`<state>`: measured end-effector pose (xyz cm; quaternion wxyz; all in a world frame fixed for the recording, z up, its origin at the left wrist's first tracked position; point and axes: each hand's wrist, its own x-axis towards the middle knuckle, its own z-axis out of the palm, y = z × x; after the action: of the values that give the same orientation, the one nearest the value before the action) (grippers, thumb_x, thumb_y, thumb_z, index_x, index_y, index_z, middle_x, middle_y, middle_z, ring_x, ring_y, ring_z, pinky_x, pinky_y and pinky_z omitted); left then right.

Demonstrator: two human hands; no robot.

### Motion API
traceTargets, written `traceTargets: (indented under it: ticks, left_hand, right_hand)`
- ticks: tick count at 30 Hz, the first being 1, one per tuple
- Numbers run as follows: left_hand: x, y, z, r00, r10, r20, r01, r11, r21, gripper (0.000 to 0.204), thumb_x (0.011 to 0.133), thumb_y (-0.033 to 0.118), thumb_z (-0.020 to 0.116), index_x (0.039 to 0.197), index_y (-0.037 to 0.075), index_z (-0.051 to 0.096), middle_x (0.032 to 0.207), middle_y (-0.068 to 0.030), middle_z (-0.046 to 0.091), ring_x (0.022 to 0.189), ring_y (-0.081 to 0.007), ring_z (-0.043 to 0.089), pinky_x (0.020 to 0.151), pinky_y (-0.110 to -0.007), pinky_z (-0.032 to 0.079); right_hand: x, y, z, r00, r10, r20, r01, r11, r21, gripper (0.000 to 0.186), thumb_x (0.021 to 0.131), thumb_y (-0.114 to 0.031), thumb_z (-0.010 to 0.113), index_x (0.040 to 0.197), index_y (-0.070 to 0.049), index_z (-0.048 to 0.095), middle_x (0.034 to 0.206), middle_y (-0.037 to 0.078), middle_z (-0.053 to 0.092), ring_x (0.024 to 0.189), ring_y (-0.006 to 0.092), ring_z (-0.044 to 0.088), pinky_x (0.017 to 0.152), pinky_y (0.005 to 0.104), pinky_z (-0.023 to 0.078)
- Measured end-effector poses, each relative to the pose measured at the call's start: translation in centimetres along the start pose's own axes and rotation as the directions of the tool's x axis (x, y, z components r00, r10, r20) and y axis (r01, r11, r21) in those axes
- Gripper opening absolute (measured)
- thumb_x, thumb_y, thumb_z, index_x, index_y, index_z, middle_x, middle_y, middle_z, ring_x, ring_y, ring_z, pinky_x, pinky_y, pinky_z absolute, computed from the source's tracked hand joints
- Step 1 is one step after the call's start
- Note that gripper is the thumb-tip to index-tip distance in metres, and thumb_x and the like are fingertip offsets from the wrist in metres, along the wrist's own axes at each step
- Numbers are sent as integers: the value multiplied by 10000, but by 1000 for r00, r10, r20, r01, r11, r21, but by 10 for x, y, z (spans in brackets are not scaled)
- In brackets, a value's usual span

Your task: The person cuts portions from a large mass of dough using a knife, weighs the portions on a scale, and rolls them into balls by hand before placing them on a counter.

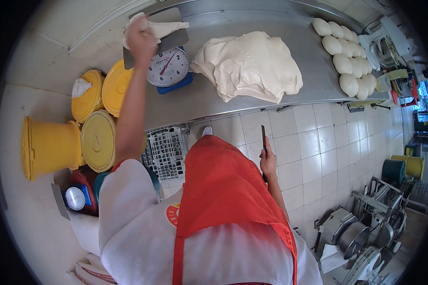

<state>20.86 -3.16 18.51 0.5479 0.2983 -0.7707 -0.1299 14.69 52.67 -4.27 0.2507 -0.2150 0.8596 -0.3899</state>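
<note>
Over the flat pan of the scale (168, 67), my left hand (141, 41) is closed on a piece of dough (162, 29), whose strip stretches to the right across the pan. The scale has a round white dial and a blue base. Beside it on the steel table (166, 107) lies a large, soft mound of pale dough (249, 66). My right hand (268, 160) is lowered beside my red apron, away from the table. It grips a knife (263, 135) with a narrow dark blade pointing up.
Rows of smooth dough balls (348, 61) sit at the table's right end. Yellow lidded buckets (57, 147) stand at the left. A grey plastic crate (165, 152) is below the table edge. Metal machines (361, 237) stand on the tiled floor (302, 142) at the lower right.
</note>
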Motion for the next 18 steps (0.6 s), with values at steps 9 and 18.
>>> traceTargets:
  ticks: [9, 18]
  left_hand:
    - [-195, 13, 134, 730, -353, 586, 318, 933, 166, 520, 765, 255, 823, 1255, 169, 671, 1208, -154, 620, 1158, -361, 592, 1028, -412, 462]
    - [-195, -34, 122, 566, -339, 752, 533, 846, -20, 264, 751, 115, 819, 991, 78, 716, 778, -117, 702, 720, -185, 679, 669, -335, 517]
  right_hand:
    - [81, -136, 26, 985, -156, 78, 157, 987, -9, 620, 1025, -66, 482, 1596, -231, 305, 748, 124, 588, 652, 222, 576, 689, 355, 514]
    - [213, -290, 87, 972, -228, 52, 234, 952, -197, 669, 955, -154, 547, 1580, -184, 309, 926, 308, 668, 877, 473, 663, 794, 524, 506]
